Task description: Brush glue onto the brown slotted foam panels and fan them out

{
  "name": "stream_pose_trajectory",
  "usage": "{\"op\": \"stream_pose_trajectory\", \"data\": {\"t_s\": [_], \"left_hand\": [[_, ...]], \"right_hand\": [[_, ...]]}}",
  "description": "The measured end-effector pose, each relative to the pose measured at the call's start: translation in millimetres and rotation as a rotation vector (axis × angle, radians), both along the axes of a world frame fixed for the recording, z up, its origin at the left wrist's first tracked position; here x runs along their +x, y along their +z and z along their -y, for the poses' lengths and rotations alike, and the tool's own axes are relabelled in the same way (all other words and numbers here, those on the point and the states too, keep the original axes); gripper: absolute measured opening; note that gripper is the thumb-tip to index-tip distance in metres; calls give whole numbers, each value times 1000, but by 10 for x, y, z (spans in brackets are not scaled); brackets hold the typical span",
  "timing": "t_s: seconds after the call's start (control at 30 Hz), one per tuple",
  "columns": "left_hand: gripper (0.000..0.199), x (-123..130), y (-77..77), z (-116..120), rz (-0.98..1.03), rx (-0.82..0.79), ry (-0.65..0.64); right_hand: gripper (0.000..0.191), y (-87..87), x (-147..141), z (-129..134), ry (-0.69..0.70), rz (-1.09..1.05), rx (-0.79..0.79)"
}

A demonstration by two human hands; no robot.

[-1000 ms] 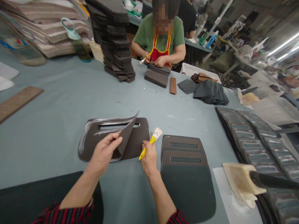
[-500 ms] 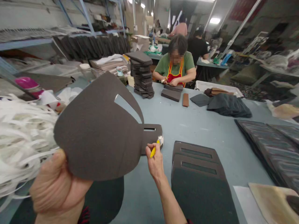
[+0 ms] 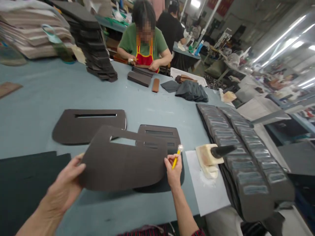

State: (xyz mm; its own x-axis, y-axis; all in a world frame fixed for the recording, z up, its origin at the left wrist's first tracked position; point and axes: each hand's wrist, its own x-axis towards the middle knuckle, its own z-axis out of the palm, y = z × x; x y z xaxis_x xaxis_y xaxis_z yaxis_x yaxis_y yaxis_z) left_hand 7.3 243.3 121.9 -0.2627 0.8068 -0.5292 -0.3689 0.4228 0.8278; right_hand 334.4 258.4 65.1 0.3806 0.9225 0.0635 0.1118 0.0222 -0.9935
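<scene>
A dark brown, flat panel (image 3: 123, 170) with a slot cut near its far edge is lifted above the table. My left hand (image 3: 65, 182) grips its left end between thumb and fingers. At the panel's right edge, my right hand (image 3: 174, 172) is closed around a small yellow-handled brush (image 3: 175, 160) with a white tip pointing up; its fingertips seem to touch the panel. Partly hidden beneath lie overlapping slotted panels (image 3: 157, 128). Another slotted panel (image 3: 98, 126) lies flat behind, to the left.
Right of my hands, a cream block with a black handle (image 3: 209, 155) sits on white paper (image 3: 197, 183). Beyond are rows of overlapping panels (image 3: 253, 188). A dark sheet (image 3: 34, 190) lies at left. Across the table (image 3: 137, 100), a person (image 3: 145, 42) works beside a tall stack (image 3: 91, 42).
The panel has come down and tilted flatter, and my right hand with the brush has moved away from the slotted piece to the panel's right edge. My view has turned right.
</scene>
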Motion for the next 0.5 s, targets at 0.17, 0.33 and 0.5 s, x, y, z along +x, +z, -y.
{"op": "stream_pose_trajectory", "data": {"t_s": [0.17,0.33,0.5], "left_hand": [[67,754,-634,238,-139,-37,-331],[65,1219,-1052,361,-210,-76,-323],[57,1363,-1086,299,-294,-79,-239]], "right_hand": [[14,-304,886,536,-98,705,-94],[13,-578,1208,718,-170,1161,-62],[19,-706,1302,612,-155,1206,-46]]}}
